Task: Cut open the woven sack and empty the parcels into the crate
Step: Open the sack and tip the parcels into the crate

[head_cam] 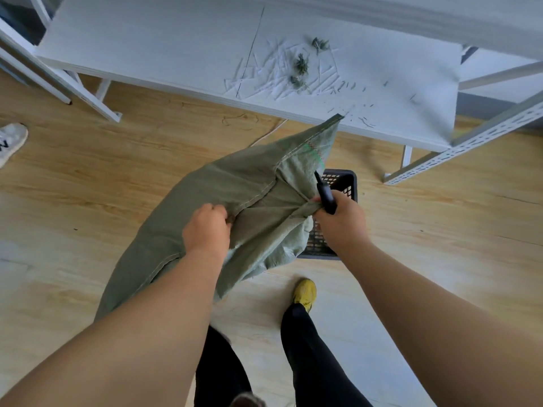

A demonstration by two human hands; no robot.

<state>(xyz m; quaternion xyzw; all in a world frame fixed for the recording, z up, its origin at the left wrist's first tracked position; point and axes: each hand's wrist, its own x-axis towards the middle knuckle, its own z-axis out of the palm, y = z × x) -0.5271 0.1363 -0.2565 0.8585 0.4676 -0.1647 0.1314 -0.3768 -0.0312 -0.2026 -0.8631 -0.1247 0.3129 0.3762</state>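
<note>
- Head view: we have the grey-green woven plastic sack point(235, 207) lifted off the pale wood-effect floor point(88, 171), its right end hanging over the dark slotted plastic crate point(342, 183) that stands just near of the white table point(176, 54).
- Our left hand point(207, 227) has its fingers curled into a fold of the sack's middle; our right hand point(338, 218) pinches a bunched fold of the sack and, in the same grip, holds the black-handled cutter point(324, 193), its tip pointing far and up.
- No parcels show; the bulge low on the right suggests they sit over the crate, though we cannot tell whether the sack is open yet.
- To do this well, we should keep the cutter's tip turned away from the left hand, raise the left side so the load slides right, and hold the mouth squarely over the crate.
- White and green trimmings point(296, 69) lie on the table; they need no attention.
</note>
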